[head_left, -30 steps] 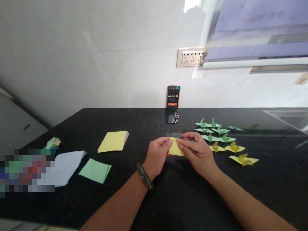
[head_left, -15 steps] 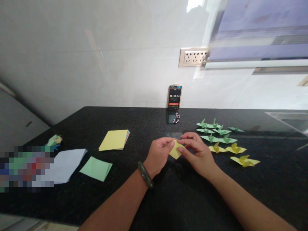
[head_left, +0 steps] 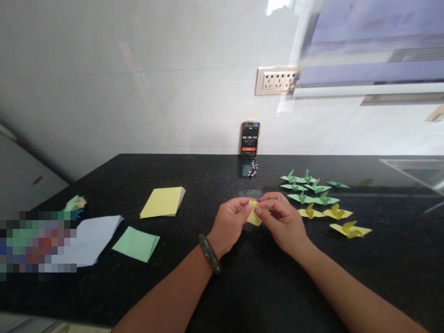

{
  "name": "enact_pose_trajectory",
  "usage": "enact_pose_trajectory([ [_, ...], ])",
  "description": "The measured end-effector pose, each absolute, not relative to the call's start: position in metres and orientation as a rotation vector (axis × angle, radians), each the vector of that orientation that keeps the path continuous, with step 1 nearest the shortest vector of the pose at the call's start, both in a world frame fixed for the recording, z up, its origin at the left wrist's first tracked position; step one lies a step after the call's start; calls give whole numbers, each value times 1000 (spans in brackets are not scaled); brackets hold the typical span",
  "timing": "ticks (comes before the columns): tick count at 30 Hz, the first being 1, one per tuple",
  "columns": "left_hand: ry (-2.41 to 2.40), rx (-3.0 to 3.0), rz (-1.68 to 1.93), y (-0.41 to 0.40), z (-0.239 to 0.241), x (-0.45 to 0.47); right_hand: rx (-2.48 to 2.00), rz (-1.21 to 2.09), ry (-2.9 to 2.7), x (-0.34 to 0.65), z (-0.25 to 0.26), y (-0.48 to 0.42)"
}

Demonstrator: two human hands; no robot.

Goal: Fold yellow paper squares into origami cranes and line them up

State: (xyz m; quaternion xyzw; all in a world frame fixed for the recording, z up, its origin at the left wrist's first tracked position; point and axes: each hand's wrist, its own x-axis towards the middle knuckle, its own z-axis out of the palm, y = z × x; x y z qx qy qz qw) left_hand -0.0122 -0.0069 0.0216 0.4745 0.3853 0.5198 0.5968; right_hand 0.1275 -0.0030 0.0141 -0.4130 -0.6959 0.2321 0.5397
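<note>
A small folded yellow paper (head_left: 254,218) is held between my two hands over the dark countertop. My left hand (head_left: 231,219), with a dark green bangle (head_left: 210,253) at the wrist, pinches its left upper edge between thumb and fingers. On the other side my right hand (head_left: 282,219) grips the upper right part, thumb in front and fingers behind. The hands partly cover the paper, so its exact folds are hard to make out. Right of my right hand sit yellow paper cranes (head_left: 350,229) and several green paper cranes (head_left: 303,198) in rows.
On the left lie a yellow-topped stack of paper (head_left: 162,202), green paper squares (head_left: 136,243), white sheets (head_left: 95,238) and a crumpled bit of paper (head_left: 76,203). A phone (head_left: 249,138) showing a timer leans on the wall, its beaded strap (head_left: 253,168) below. A sink edge (head_left: 409,171) is at right.
My right thumb and fingers have closed in toward the left hand on the yellow paper. The whole view has shifted slightly; the other papers and cranes stay put.
</note>
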Motion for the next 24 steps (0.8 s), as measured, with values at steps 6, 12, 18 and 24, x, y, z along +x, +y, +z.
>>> enact_pose_trajectory([
  [6,989,1105,1187,-7,21,-14,-931,488,-1650,129,16,-3],
  [12,1022,1229,1162,-7,22,-17,-919,614,-1641,131,12,0],
  [18,1017,1231,1161,-8,24,-16,-901,556,-1710,130,16,-3],
  [24,984,1157,1172,-10,26,-15,-899,456,-1725,130,20,-5],
])
